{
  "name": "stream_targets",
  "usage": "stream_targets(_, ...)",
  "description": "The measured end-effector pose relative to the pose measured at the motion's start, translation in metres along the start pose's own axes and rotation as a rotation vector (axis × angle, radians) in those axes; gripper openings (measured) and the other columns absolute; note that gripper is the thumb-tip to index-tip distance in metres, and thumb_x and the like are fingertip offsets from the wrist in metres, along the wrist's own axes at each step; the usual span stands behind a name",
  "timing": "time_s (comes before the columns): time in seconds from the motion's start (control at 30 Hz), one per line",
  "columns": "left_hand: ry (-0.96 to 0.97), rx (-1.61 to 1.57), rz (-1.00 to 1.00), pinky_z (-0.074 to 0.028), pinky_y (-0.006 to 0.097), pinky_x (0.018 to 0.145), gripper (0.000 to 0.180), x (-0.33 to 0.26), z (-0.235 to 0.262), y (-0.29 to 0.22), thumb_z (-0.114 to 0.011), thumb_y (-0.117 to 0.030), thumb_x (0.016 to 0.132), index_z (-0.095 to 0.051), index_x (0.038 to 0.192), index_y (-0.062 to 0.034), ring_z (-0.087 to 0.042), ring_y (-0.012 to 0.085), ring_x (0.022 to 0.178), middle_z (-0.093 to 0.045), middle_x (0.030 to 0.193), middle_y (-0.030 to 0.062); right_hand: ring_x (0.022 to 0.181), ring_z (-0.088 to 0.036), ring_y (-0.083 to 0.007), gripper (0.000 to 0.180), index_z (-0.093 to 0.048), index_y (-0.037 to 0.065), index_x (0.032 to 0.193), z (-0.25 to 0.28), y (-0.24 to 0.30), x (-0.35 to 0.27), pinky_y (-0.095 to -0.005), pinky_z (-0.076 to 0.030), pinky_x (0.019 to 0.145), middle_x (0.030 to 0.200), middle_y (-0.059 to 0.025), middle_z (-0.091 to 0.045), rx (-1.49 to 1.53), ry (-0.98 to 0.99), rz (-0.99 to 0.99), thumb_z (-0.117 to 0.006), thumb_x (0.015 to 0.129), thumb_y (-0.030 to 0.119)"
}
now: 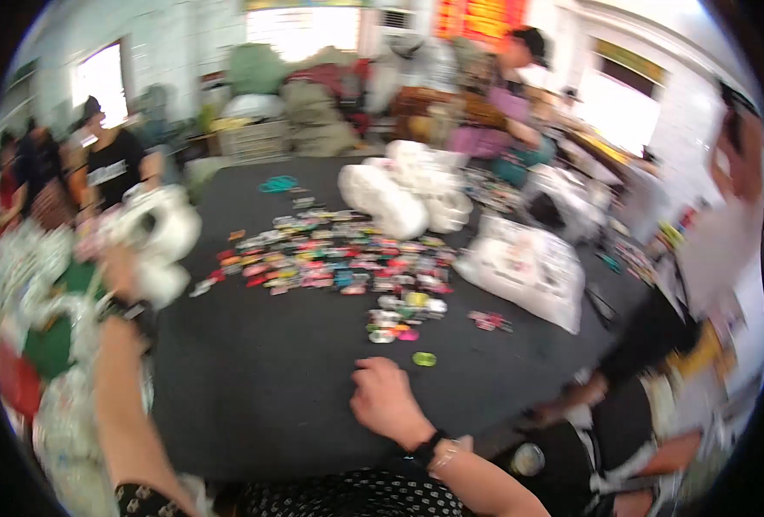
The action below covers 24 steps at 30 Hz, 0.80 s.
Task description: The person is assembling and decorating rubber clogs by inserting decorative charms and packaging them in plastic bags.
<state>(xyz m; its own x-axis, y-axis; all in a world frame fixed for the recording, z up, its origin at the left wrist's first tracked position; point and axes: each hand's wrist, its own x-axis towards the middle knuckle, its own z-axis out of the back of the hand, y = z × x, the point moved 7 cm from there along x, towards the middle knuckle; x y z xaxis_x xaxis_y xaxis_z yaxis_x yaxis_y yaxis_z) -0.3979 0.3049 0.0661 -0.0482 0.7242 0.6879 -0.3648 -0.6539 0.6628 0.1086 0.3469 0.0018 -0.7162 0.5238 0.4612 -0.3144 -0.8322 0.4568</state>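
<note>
At the left, a pair of white clogs (168, 228) is raised beside the table edge, with my left hand (120, 274) closed on it; motion blurs the fingers. My right hand (388, 398) rests on the dark table near its front edge. Its fingers are curled under, and whatever they may hold is hidden. Just beyond it lies a small round green charm (424, 358). A wide spread of small colourful shoe charms (339, 258) covers the middle of the table. More white clogs (386, 198) sit behind these charms.
A filled white plastic bag (524, 269) lies on the table's right side. Clear plastic bags (76, 388) crowd the left edge. One person (115, 164) stands at the far left; others are at the back and right. Stuffed sacks (317, 112) are piled at the back.
</note>
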Motion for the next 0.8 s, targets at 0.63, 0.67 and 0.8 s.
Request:
stream_targets(0.63, 0.041, -0.632, 0.286, -0.039, 0.045, 0.105, 0.043, 0.076, 0.107, -0.031, -0.054, -0.010, 0.082, -0.060, 0.123, 0.0005, -0.052, 0.0397, 0.120, -0.061, 0.122, 0.0241, 0.125, -0.044, -0.0342, 0.037, -0.053, 0.000, 0.110, -0.006, 0.003, -0.011, -0.0437, -0.040, 0.099, 0.127, -0.0177, -0.050, 0.004, 0.059, -0.037, -0.067, 0.077, 0.010)
stream_targets(0.67, 0.076, -0.605, 0.310, -0.039, 0.045, 0.105, 0.043, 0.064, 0.105, 0.001, -0.054, -0.009, 0.082, -0.060, 0.123, 0.0005, -0.052, 0.0397, 0.121, -0.061, 0.122, 0.0241, 0.125, -0.044, -0.0344, 0.037, -0.054, 0.000, 0.111, -0.003, 0.001, -0.013, -0.0437, -0.041, 0.099, 0.127, -0.0177, -0.050, -0.023, 0.031, -0.032, -0.067, 0.077, 0.010)
stream_targets(0.8, 0.206, -0.484, 0.424, -0.038, 0.045, 0.106, 0.044, 0.028, 0.109, 0.102, -0.055, -0.009, 0.080, -0.060, 0.123, 0.0003, -0.051, 0.0398, 0.122, -0.060, 0.123, 0.0242, 0.127, -0.044, -0.0354, 0.037, -0.054, 0.000, 0.112, 0.003, 0.000, -0.011, -0.0438, -0.041, 0.098, 0.129, -0.0183, -0.050, -0.038, 0.047, -0.014, -0.066, 0.080, 0.013)
